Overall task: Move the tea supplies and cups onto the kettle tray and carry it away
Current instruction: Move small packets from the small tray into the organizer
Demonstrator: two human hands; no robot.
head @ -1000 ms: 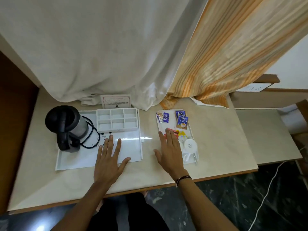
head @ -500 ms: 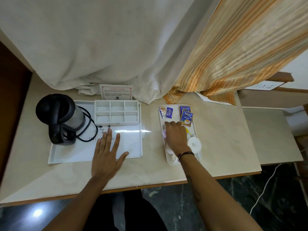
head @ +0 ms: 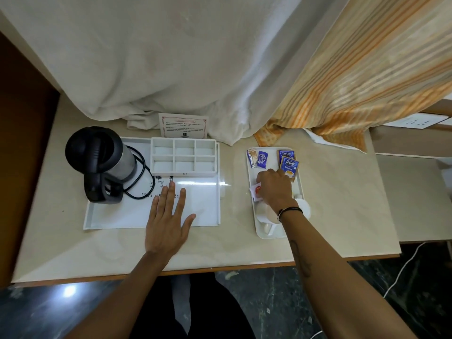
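Sachets fill the small serving tray (head: 299, 192) at three o'clock on the counter, and the right hand (head: 275, 189) is curled down among them. Its fingers close on a white sachet with a red mark (head: 256, 192), which sticks out at the hand's nine o'clock side; how firm the pinch is, I cannot tell. Just past the knuckles, at twelve o'clock, lie two Tetley tea bags (head: 288, 162), with a purple sachet (head: 262, 159) and a brown stick sachet (head: 252, 157) at eleven. Under the wrist sit white cups (head: 266, 216), mostly hidden.

The left hand (head: 167, 216) lies flat with fingers spread on the front edge of the kettle tray (head: 102, 216), at nine o'clock. On that tray stand the black kettle (head: 100, 155), its cord (head: 141, 172) and an empty six-cell organiser (head: 183, 157).

A risk, as I judge it: thin sachets could slip from a loose pinch, or the wrist could knock the cups while lifting out.

Compared with half a second ago, the right hand has curled tighter and the red-marked sachet now shows at its side; the left hand has not shifted.
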